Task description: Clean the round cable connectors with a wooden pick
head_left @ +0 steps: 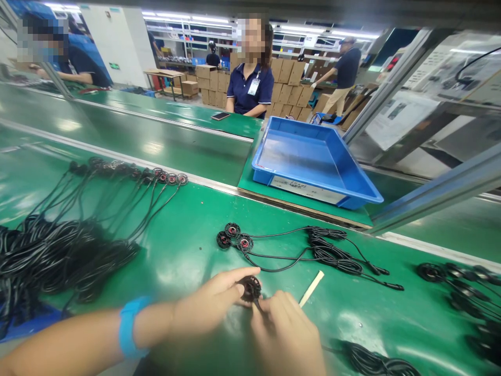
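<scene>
Bright overhead glare, warped edges

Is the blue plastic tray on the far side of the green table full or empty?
Empty. The blue tray shows only its bare blue floor, with nothing lying inside; a white label sits on its front wall.

My right hand [287, 334] covers the cable leaving the small round part [250, 289], and my left hand's [211, 305] fingertips hide its near rim. At nine o'clock the cable heap [58, 256] runs off the frame. At four o'clock more coils [469, 297] are cut off and blurred. The tray label [305, 189] is unreadable.
</scene>
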A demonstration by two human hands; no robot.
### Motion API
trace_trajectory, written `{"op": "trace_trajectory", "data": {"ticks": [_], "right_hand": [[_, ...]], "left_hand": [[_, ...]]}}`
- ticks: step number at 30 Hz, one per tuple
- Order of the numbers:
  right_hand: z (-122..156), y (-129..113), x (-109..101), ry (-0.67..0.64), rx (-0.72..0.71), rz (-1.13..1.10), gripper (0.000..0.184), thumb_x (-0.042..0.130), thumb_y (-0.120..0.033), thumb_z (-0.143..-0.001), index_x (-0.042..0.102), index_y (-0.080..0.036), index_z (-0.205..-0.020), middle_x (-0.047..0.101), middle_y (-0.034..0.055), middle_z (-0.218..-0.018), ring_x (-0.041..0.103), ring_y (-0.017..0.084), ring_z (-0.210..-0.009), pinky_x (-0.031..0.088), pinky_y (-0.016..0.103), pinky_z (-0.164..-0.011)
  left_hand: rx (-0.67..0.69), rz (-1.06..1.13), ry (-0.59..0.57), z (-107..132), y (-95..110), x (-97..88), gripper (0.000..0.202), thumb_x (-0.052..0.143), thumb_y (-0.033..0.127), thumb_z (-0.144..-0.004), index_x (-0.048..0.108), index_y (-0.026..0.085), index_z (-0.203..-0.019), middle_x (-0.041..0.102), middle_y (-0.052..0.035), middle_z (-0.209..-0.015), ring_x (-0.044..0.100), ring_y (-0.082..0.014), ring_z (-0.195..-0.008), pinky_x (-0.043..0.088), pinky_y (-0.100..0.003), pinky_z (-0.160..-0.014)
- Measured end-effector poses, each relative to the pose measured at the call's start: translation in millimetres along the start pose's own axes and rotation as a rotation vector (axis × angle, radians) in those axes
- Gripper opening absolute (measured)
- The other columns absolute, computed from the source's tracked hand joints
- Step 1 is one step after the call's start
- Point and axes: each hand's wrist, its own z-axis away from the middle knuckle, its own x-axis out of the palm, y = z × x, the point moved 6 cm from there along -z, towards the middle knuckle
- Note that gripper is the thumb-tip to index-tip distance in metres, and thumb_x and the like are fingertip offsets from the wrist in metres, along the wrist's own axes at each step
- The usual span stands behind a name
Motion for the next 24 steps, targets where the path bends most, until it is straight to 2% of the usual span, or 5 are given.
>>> {"op": "trace_trajectory", "data": {"ticks": [4, 8, 11, 18, 24], "right_hand": [[-1.7, 3.6, -1.0, 0.004, -0.015, -0.027, 0.022, 0.048, -0.022, -0.095, 0.052, -0.021, -0.073, 0.047, -0.0019, -0.064, 0.047, 0.014, -0.062, 0.03, 0.026, -0.057], [-3.9, 5.9, -2.1, -0.037, -0.058, -0.064, 0.02, 0.05, -0.022, -0.094, 0.053, -0.021, -0.074, 0.047, -0.0013, -0.065, 0.044, 0.014, -0.062, 0.03, 0.026, -0.057], [-7.3, 6.4, -7.0, -0.056, -0.059, -0.139, 0.017, 0.053, -0.02, -0.093, 0.054, -0.02, -0.076, 0.047, -0.0015, -0.065, 0.044, 0.013, -0.06, 0.031, 0.025, -0.056], [-3.5, 5.0, -8.2, -0.041, -0.051, -0.178, 0.015, 0.055, -0.019, -0.092, 0.057, -0.02, -0.077, 0.048, -0.0015, -0.065, 0.043, 0.013, -0.061, 0.029, 0.026, -0.056], [-1.1, -5.2, -8.7, 0.019, -0.233, 0.03, 0.019, 0.054, -0.015, -0.091, 0.057, -0.021, -0.072, 0.049, 0.0008, -0.063, 0.037, 0.017, -0.062, 0.024, 0.032, -0.06]], "left_hand": [[-0.002, -0.117, -0.055, 2.9, 1.7, -3.2, 0.05, 0.045, 0.031, -0.097, 0.04, 0.021, -0.146, 0.039, -0.0152, -0.148, 0.064, -0.0246, -0.112, 0.048, -0.041, -0.102], [-0.014, -0.165, -0.116, 1.7, 6.1, -5.3, 0.046, 0.048, 0.032, -0.096, 0.045, 0.02, -0.141, 0.061, -0.0121, -0.121, 0.069, -0.022, -0.098, 0.052, -0.039, -0.093], [0.025, -0.083, -0.148, 0.6, 10.4, -6.0, 0.037, 0.05, 0.035, -0.097, 0.047, 0.02, -0.13, 0.066, -0.0064, -0.098, 0.068, -0.0192, -0.086, 0.053, -0.035, -0.082], [0.061, -0.05, -0.116, -1.6, 11.6, -6.2, 0.035, 0.049, 0.038, -0.097, 0.059, 0.018, -0.124, 0.065, -0.0054, -0.092, 0.065, -0.0171, -0.081, 0.05, -0.033, -0.082], [0.061, -0.085, -0.057, -1.9, 11.7, -6.2, 0.037, 0.05, 0.041, -0.096, 0.063, 0.017, -0.122, 0.066, -0.0057, -0.091, 0.064, -0.0177, -0.077, 0.051, -0.033, -0.079]]}}
